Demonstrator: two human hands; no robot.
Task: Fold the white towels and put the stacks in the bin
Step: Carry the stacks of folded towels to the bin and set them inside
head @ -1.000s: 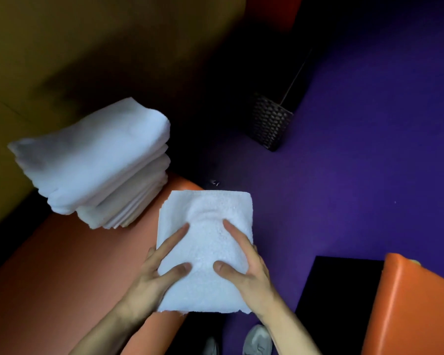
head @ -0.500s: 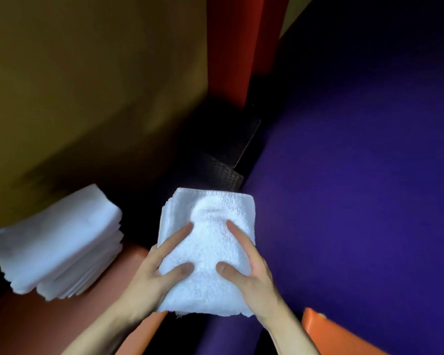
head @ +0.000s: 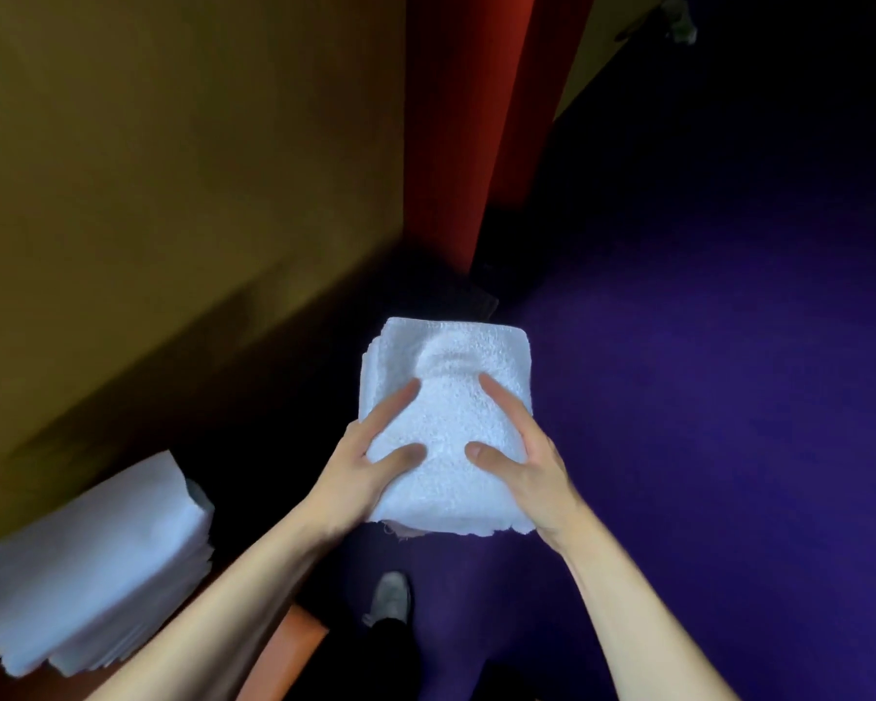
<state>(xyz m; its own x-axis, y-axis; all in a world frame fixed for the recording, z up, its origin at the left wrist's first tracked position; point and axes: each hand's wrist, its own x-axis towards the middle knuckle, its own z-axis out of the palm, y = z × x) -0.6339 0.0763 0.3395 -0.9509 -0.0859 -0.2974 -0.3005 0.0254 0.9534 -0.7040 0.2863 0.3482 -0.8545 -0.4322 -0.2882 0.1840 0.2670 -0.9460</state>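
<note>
carried stack [head: 446, 422]: a small pile of folded white towels is being held between both hands, raised off any surface, with the purple floor [head: 704, 397] showing beneath and to the right of it.
left hand [head: 360, 462]: its thumb and forefinger are being laid on top of the pile; the remaining fingers are judged to be curled under the left edge, though they are hidden.
right hand [head: 532, 462]: the same hold is being mirrored on the right edge, thumb and forefinger on top, the rest out of sight below.
bin [head: 476, 301]: only a dark corner of something is being glimpsed just beyond the far edge of the pile; whether it is the bin cannot be told.
second stack [head: 92, 564]: a taller pile of folded towels is being left well to the left of the left hand, on an orange surface [head: 294, 645].
handling: the pile is judged to be light, soft and squashy; a hump is being raised in the top layer ahead of the fingertips. loose layers are likely to be slid or fanned if the pile is tilted.
where to hold: both side edges are best being clamped top and bottom, kept level, with frayed near edges held toward the body.
</note>
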